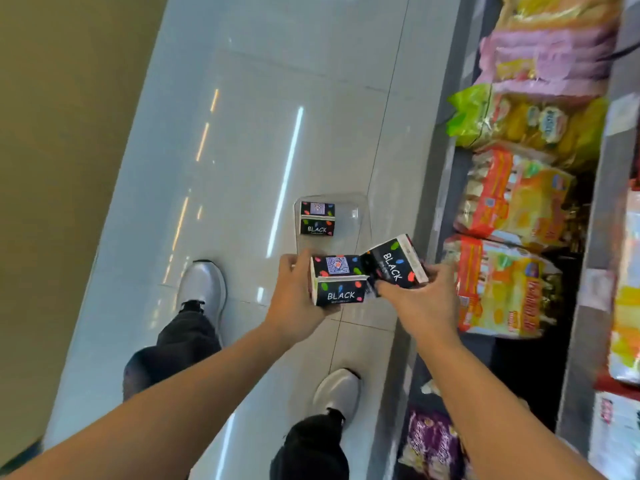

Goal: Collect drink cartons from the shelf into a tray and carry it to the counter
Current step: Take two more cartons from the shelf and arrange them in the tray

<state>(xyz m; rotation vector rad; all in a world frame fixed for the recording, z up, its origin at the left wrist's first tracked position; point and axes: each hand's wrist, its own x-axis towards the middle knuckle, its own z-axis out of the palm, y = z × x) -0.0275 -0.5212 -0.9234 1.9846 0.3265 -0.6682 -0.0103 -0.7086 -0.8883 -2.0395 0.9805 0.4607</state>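
Observation:
A clear plastic tray (358,221) lies on the glossy floor beside the shelf base. One black carton marked BLACK (317,219) stands in the tray's left part. My left hand (294,296) grips a second black carton (337,280) above the tray's near edge. My right hand (422,299) holds a third black carton (394,263), tilted, its corner touching the one in my left hand. Both cartons hang in the air over the floor, just short of the tray.
A shelf unit (446,140) runs along the right, packed with bagged snacks in orange (512,202), green-yellow (519,123) and pink (547,57) wrappers. My two silver shoes (204,289) (339,393) stand on the pale tiled aisle. A tan wall borders the left.

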